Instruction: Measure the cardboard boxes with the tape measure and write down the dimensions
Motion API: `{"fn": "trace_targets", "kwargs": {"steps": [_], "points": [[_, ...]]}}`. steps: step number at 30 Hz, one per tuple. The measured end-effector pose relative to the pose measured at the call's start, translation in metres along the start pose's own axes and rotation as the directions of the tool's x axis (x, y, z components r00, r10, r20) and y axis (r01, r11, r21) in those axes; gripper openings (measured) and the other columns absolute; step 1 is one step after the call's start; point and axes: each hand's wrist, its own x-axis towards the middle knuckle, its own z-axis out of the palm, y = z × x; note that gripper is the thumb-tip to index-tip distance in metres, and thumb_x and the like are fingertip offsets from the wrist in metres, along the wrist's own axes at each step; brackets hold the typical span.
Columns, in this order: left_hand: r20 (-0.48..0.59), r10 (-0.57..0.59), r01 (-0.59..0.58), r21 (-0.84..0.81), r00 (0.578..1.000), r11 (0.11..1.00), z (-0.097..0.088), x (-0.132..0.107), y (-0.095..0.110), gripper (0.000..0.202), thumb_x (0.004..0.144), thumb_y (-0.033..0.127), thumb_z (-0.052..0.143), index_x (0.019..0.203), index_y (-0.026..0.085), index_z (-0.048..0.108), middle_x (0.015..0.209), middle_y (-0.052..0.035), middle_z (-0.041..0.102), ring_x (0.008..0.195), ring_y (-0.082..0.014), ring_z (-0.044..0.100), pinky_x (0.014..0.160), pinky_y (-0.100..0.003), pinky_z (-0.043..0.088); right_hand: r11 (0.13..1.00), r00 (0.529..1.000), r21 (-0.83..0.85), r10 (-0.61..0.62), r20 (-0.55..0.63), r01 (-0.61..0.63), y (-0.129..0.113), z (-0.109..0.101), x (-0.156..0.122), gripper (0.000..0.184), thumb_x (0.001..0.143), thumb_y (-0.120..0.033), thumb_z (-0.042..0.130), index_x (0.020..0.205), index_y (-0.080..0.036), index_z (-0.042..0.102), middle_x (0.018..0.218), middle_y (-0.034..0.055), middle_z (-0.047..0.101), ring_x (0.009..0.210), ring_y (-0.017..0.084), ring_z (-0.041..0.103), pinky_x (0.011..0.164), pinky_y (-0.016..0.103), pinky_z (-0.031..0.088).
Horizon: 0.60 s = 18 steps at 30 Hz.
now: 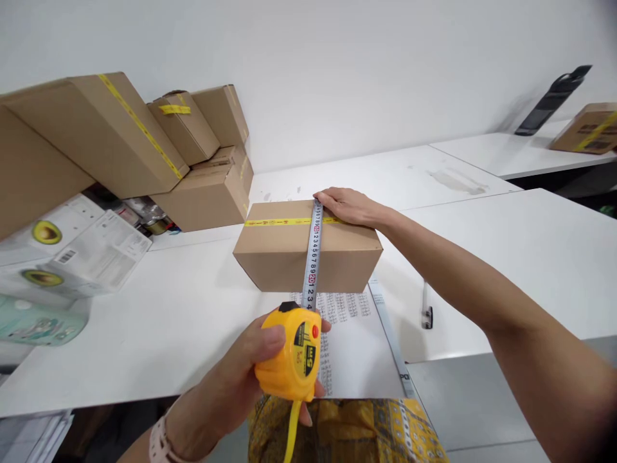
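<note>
A brown cardboard box sealed with yellow tape sits on the white table in front of me. My left hand is closed around a yellow tape measure case near the table's front edge. The metal tape blade runs from the case up over the box top to its far edge. My right hand rests on the far top edge of the box, fingers pressing the blade's end down there.
A printed sheet of paper lies under the box front. A pen lies to the right. Stacked cardboard boxes and white product cartons crowd the left. Another box sits on the far right table.
</note>
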Motion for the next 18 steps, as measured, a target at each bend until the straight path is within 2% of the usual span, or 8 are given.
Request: {"fn": "trace_targets", "kwargs": {"steps": [3,7,15,18], "points": [[0.025,0.022,-0.020,-0.051,0.999,0.998,0.006,0.000,-0.011,0.047,0.081,0.055,0.079,0.114,0.022,0.074,0.125,-0.0118,0.064,0.079,-0.0231,0.075,0.058,-0.030,0.064,1.000,1.000,-0.019,-0.006,0.028,0.006,-0.003,0.001,0.000,0.041,0.101,-0.054,0.043,0.116,-0.028,0.070,0.128,0.0088,0.072,0.113,0.035,0.064,0.101,0.050,0.045],[0.041,0.024,-0.020,-0.086,0.999,0.996,0.013,0.000,-0.015,0.047,0.080,0.054,0.082,0.114,0.023,0.071,0.123,-0.0103,0.062,0.082,-0.0226,0.074,0.061,-0.030,0.065,0.999,0.999,-0.033,-0.005,0.040,0.007,-0.004,0.003,0.002,0.043,0.100,-0.050,0.044,0.126,-0.026,0.069,0.134,0.0103,0.070,0.115,0.036,0.064,0.101,0.051,0.045],[0.046,0.031,-0.027,-0.087,0.998,0.996,0.011,0.000,-0.017,0.050,0.080,0.053,0.082,0.116,0.022,0.067,0.124,-0.0115,0.061,0.082,-0.0219,0.074,0.061,-0.030,0.064,0.999,0.999,-0.037,0.028,0.036,-0.027,-0.010,0.001,-0.002,0.040,0.099,-0.044,0.048,0.127,-0.026,0.069,0.134,0.0097,0.070,0.117,0.036,0.063,0.101,0.052,0.047],[0.059,0.049,-0.044,-0.080,0.997,0.996,0.010,0.002,-0.019,0.050,0.081,0.053,0.081,0.117,0.022,0.065,0.122,-0.0107,0.062,0.081,-0.0220,0.073,0.061,-0.030,0.063,0.999,1.000,0.042,0.008,0.008,-0.009,-0.005,0.004,0.001,0.032,0.096,-0.039,0.055,0.120,-0.024,0.071,0.131,0.0101,0.071,0.116,0.034,0.064,0.103,0.051,0.047]]}}
